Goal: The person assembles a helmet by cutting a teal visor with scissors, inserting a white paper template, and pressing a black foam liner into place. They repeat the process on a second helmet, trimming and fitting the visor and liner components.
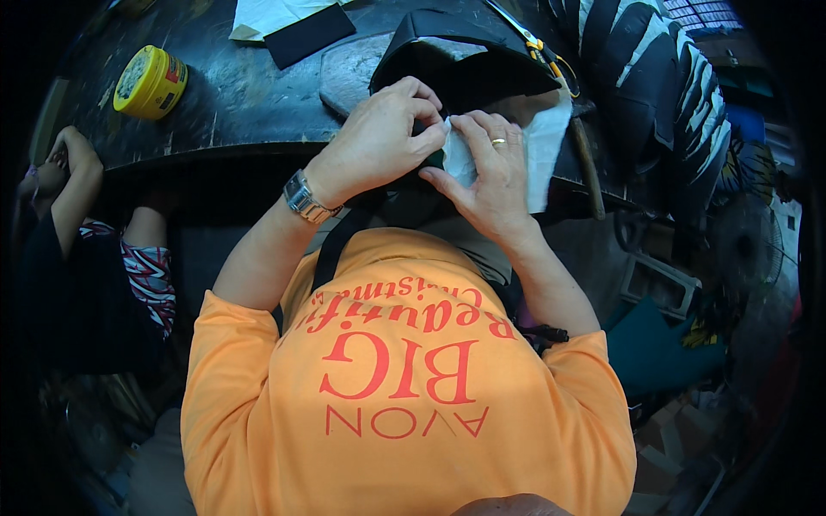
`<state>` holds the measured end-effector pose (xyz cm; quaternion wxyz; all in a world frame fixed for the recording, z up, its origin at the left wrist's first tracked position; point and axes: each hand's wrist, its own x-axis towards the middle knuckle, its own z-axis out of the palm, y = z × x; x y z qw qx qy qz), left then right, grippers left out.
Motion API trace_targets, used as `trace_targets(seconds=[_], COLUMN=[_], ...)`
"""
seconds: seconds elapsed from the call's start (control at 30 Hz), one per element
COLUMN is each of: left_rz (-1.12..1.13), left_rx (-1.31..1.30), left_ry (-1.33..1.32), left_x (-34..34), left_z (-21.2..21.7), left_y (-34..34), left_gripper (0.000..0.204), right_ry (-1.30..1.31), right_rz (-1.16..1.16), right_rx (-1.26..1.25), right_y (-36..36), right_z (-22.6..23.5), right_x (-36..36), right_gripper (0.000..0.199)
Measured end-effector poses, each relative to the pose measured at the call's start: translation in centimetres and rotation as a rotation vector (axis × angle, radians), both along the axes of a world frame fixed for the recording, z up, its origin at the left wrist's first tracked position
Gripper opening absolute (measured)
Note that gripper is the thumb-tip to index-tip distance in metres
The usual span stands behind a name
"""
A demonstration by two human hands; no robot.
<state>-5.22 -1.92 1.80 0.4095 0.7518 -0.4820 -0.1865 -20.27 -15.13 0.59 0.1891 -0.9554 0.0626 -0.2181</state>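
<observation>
At the bench's front edge, both hands work close together on a black piece of material with a thin white lining. My left hand, with a metal watch on its wrist, has its thumb and fingers pinched together at the black edge. What lies between those fingertips is hidden. My right hand, wearing a ring, grips a fold of the white lining between thumb and fingers. The black piece stands up in a curve behind the hands and rests partly on a grey stone slab.
A yellow tub stands on the dark bench at left. Beyond the slab lies a flat black rectangle. Scissors and a wooden handle lie at right, beside stacked black-and-white pieces. Another person's arm is at far left.
</observation>
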Motion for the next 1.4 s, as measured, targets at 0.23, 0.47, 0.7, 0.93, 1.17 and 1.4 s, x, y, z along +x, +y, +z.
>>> trace_targets(seconds=[0.23, 0.47, 0.7, 0.93, 1.17, 1.4], left_rz=[-0.01, -0.025, 0.03, 0.013, 0.013, 0.054], left_rx=[-0.058, -0.017, -0.019, 0.049, 0.11, 0.059], left_ry=[-0.227, -0.475, -0.675, -0.225, -0.1, -0.058], left_x=[-0.7, -1.3, -1.6, 2.9, 3.5, 3.1], left_z=[0.5, 0.0, 0.0, 1.2, 1.3, 0.5], left_y=[1.5, 1.8, 0.5, 0.3, 0.0, -0.2], left_gripper=[0.022, 0.017, 0.01, 0.021, 0.024, 0.025], right_ry=[-0.117, -0.165, -0.096, -0.089, 0.053, 0.163], right_rz=[-0.076, -0.084, -0.051, -0.015, 0.056, 0.062], right_rx=[0.29, 0.44, 0.376, 0.255, -0.088, -0.22], right_y=[-1.0, -0.7, -0.9, 0.0, 0.8, 1.5], right_z=[-1.4, -1.5, -1.5, -1.6, -1.4, -1.1], right_x=[0.8, 0.4, 0.3, 0.3, -0.1, -0.2], right_gripper=[0.018, 0.016, 0.018, 0.021, 0.046, 0.068])
